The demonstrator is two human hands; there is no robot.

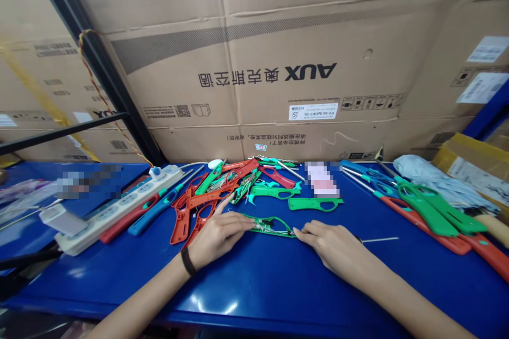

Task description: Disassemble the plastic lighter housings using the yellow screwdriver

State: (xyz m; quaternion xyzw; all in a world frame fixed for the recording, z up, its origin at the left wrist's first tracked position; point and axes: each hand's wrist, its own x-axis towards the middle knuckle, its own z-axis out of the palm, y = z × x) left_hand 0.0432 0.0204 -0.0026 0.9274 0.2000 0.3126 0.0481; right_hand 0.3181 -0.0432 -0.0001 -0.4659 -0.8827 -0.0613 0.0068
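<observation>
A green lighter half-shell (pixel 274 226) lies open side up on the blue table, with a black part and thin white wires inside it. My left hand (pixel 220 232), wearing a dark wristband, presses its fingertips on the shell's left end, index finger raised. At the right end, the fingers of my right hand (pixel 330 243) are pinched together on the shell's tip; anything small between them is hidden. Just behind lies another green half-shell (pixel 316 204). A thin metal rod (pixel 380 239) rests beyond my right hand.
A heap of red and green lighter shells (pixel 218 190) spreads behind my left hand. Long-nosed lighters (pixel 431 209) lie at the right, near a light blue cloth bag (pixel 441 177). A white power strip (pixel 123 206) stands at the left. Cardboard (pixel 254 53) walls the back.
</observation>
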